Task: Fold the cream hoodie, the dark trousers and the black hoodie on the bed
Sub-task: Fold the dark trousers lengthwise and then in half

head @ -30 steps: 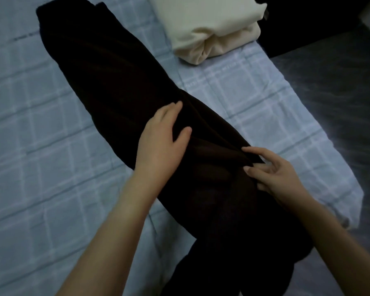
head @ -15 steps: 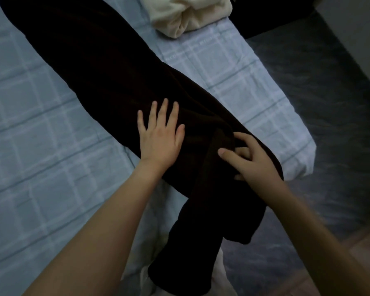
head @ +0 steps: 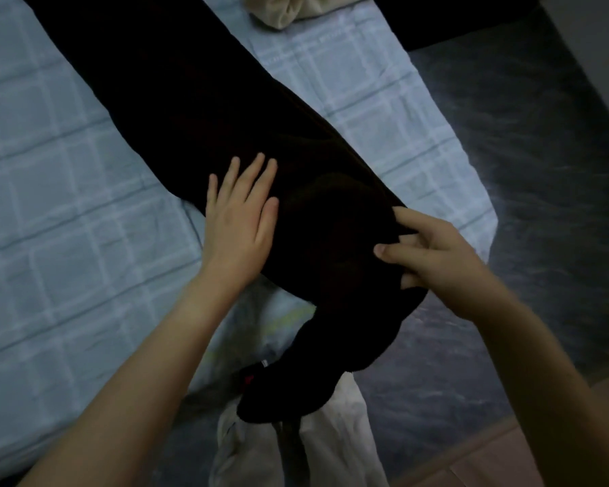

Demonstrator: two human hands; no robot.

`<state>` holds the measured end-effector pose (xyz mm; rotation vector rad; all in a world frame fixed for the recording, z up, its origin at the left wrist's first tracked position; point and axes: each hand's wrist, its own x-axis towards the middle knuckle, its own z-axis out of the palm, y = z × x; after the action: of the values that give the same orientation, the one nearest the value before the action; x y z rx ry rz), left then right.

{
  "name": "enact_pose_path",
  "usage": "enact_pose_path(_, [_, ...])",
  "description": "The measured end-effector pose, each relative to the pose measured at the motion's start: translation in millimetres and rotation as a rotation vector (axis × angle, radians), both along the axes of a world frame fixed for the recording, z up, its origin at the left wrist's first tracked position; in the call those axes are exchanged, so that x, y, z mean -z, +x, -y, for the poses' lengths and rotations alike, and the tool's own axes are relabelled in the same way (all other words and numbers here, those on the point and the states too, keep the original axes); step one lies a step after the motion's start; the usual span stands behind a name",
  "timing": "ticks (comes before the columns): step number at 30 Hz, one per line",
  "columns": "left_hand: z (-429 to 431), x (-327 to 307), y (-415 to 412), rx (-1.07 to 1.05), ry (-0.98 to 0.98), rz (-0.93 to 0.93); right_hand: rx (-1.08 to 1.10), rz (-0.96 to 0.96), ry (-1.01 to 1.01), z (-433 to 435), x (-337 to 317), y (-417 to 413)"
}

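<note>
- The dark trousers are laid diagonally across the checked bed sheet, from the far left down to the near right, where the near end hangs off the bed's edge toward the grey floor.
- The left hand is pressed flat on the cloth with the fingers spread; this is judged to pin the trousers while the other end is handled.
- A ridge of the dark fabric at the right edge is pinched by the right hand, thumb against curled fingers, probably so that the hanging part can be lifted and doubled back onto the bed.
- The cream hoodie is seen only in part at the far edge of the view, already folded into a bundle; it is well apart from both hands.
- A dark mass lies at the far right corner of the bed; whether it is the black hoodie cannot be told.
- Compared with half a second ago, the view has tipped nearer and lower: the cream bundle has slid almost out of view, and more of the hanging end and the pale clothing on the person's legs is shown.
- The left hand is set much as before, and the right hand's pinch has been kept at the same edge of the cloth.
</note>
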<state>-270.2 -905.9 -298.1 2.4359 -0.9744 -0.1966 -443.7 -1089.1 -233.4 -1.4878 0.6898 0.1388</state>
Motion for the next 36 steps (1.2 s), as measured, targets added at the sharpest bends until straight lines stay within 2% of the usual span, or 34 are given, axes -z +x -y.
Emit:
enact_pose_path(3, [-1.3, -2.2, -21.4, -0.011, -0.042, -0.058, 0.071, -0.167, -0.164, 32.7, 13.5, -5.3])
enact_pose_path(5, [-0.7, 1.9, -31.3, -0.012, 0.011, -0.075, 0.114, -0.225, -0.171, 43.1, 24.2, -6.2])
enact_pose_path(7, [-2.4, 4.1, -44.1, -0.075, -0.004, -0.077, 0.112, -0.195, -0.173, 43.5, 31.3, -7.4])
enact_pose_path(10, [-5.6, 1.8, -71.0, -0.337, -0.203, -0.12, 0.132, -0.116, -0.098, 37.9, 38.1, -16.0])
enact_pose_path(12, [-4.1, -2.2, -93.8, -0.583, -0.373, -0.371, 0.143, -0.09, -0.057, 37.0, 41.8, -20.5])
enact_pose_path(14, [-0.3, -5.3, -111.0, -0.752, -0.488, -0.623, 0.106, -0.062, -0.1, 36.1, 40.8, -20.6])
enact_pose_path(16, [2.1, -6.9, -119.7, -0.841, -0.546, -0.72, 0.067, -0.034, -0.166, 35.6, 40.6, -18.4])
enact_pose_path(19, [0.6, -15.3, -123.3, -0.832, -0.578, -0.846, -0.049, -0.032, -0.325, 39.4, 38.5, -16.4])
enact_pose_path(22, [-16.8, -25.8, -120.5, -0.808, -0.561, -0.797, -0.173, -0.015, -0.564, 60.1, 20.3, -19.5])
enact_pose_path(24, [-26.5, -28.6, -120.5, -0.79, -0.515, -0.756, -0.135, 0.017, -0.657, 74.1, 11.3, -19.3])
enact_pose_path(26, [-21.7, -25.4, -127.9, -0.765, -0.543, -0.802, -0.072, 0.001, -0.721, 75.6, 16.8, -16.0])
enact_pose_path(28, [-8.7, -20.3, -138.9, -0.731, -0.56, -0.838, -0.054, -0.056, -0.619, 65.7, 30.8, -17.0])
enact_pose_path(31, [-0.4, -14.5, -147.2, -0.69, -0.58, -0.811, -0.091, -0.083, -0.311, 56.0, 39.6, -34.8])
enact_pose_path(33, [-4.7, -12.3, -148.0, -0.683, -0.586, -0.786, -0.133, -0.086, -0.314, 61.8, 35.2, -44.4])
enact_pose_path(36, [-12.9, -14.8, -149.3, -0.699, -0.59, -0.736, -0.216, -0.102, -0.497, 71.5, 24.7, -46.1])
